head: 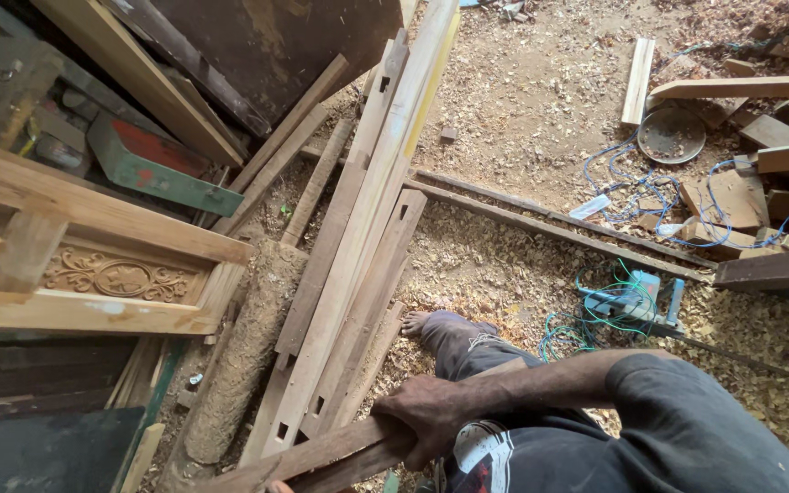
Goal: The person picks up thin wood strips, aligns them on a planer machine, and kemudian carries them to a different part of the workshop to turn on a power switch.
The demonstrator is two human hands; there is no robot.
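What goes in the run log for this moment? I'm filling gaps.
right hand: grips wooden plank | left hand: mostly hidden | floor: wood shavings | nearby: power tool

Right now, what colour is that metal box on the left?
The metal box is green outside, red inside; the head view shows it.

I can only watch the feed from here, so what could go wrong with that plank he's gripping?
1. The right hand grips one end of a long plank; swung round, its far end may well knock the leaning boards over.
2. A bare foot rests on wood shavings beside those boards; a dropped plank could land on it.
3. Loose blue cable and a power tool lie close by, a likely trip hazard.
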